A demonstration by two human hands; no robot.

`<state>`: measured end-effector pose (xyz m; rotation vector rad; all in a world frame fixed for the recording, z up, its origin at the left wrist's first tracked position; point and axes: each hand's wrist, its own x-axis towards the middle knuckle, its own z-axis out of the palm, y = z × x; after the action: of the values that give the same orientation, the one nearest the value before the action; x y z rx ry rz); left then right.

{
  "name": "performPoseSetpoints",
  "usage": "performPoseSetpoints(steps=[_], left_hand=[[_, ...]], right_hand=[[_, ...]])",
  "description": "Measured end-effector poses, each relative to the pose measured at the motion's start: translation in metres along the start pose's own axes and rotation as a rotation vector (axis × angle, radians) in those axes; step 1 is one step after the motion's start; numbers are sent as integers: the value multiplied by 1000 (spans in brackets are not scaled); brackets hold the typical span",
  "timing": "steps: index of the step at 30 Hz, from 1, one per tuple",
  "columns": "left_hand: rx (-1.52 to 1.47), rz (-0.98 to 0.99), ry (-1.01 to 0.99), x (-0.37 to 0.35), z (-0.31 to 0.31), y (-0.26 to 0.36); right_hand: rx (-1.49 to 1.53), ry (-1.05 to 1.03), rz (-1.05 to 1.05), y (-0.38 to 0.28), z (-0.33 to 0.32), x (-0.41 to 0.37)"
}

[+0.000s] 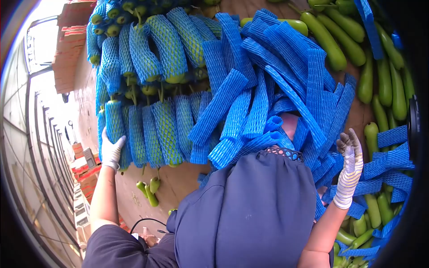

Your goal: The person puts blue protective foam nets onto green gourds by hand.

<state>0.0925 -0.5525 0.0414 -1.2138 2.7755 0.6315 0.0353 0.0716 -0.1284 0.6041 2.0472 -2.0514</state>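
My left hand (112,149), in a whitish glove, grips the lower end of a green gourd in a blue foam net sleeve (115,123) at the left end of the front row. The thumb shows on its right side and the fingertips are partly hidden. On the right, my right hand (350,172), in a striped glove, is raised with its fingers stretched out and nothing in it. Beside it is a heap of flat blue net sleeves (313,80). Bare long green gourds (372,138) lie just beyond that hand.
Sleeved gourds (166,47) are stacked in rows at the upper left. More bare gourds (328,42) lie at the upper right. A few small gourds (150,193) rest on the brown floor surface (134,210). Cardboard boxes (69,49) stand along the far left.
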Motion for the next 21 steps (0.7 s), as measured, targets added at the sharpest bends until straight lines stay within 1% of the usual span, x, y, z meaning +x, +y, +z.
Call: performPoseSetpoints(steps=[2,6,8,9,11,12,13,15,16,17,19,20,21], left_hand=[[300,-8,62,2,2,-9],[287,7,48,10,12,-24],[520,383,20,14,10,-3],[615,404,-24,8,3,16],[844,868,-54,14,-18,25],[847,1007,-70,14,-25,30],[932,1093,-100,14,-34,31],[1059,1199,-232,20,-49,17],[1100,1135,-348,16,-51,18],[1100,1138,-348,14,-53,9],[1065,885,-415,15,-56,-23],[1075,834,-379,15,-53,-27],[1074,835,-378,17,-47,-33]], right_hand=[[-55,6,24,0,0,-4],[-62,29,47,4,-7,-7],[-120,28,30,3,-12,-5],[-123,27,33,1,-12,-5],[-158,45,35,-1,-11,-5],[-157,42,34,0,-12,-4],[-154,38,33,4,-13,-4],[-100,44,32,12,-13,-1],[-100,38,33,16,-12,-1],[-98,33,10,21,-11,-1],[-95,50,-12,21,-12,-5],[-106,42,29,17,-10,-7],[-117,22,69,14,-9,-8]])
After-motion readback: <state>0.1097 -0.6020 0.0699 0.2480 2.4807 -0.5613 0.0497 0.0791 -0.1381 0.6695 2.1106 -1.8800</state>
